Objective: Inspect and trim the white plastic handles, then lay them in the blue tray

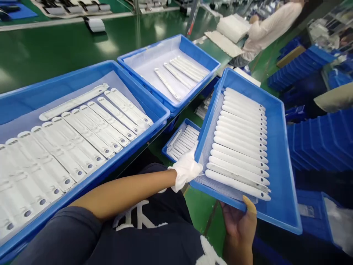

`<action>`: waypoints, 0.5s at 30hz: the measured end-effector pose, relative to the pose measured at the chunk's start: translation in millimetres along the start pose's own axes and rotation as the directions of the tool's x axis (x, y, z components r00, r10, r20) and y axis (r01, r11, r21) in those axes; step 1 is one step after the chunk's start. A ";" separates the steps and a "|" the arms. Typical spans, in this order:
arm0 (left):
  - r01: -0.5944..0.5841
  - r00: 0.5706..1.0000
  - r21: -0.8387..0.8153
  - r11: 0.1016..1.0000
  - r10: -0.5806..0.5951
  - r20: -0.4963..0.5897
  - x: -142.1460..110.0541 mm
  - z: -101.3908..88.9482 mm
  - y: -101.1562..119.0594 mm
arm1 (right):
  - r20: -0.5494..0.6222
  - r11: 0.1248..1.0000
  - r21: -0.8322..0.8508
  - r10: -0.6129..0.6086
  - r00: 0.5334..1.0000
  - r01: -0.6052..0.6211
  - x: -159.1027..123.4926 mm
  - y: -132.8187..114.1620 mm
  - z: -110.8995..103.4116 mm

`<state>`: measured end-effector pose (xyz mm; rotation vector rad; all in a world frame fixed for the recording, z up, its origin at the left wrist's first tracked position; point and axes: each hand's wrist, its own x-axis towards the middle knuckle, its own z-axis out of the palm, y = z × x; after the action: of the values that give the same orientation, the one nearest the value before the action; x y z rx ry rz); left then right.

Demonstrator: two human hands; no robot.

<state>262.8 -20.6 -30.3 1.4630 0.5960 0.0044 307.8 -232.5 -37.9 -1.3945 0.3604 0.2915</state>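
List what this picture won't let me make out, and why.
All in the head view:
- Right hand: fingertips hidden under the held tray.
- Lower tray: partly covered by the left hand and held tray.
- Left tray: near end cut off by the left edge.
- Strips in it: dark marks too small to read.
- Sleeve: cut off by the right edge.

Your right hand's [239, 221] fingertips are hidden beneath the held tray [282, 191], your gloved left hand [187, 167] covers part of the low tray [168, 154], the left tray [22, 103] runs past the left edge, the top edge cuts off your co-worker [275, 25], and the stacked trays [317, 143] blur.
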 end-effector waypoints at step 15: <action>0.083 0.820 0.320 0.944 0.118 -0.561 -172.2 -210.2 38.9 | 0.913 0.945 -0.279 0.316 0.257 -0.168 -5.7 47.6 76.8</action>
<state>49.1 117.8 72.2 1.8067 1.1203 0.3943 288.9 -149.2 -68.0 -1.0235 -0.5023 1.3875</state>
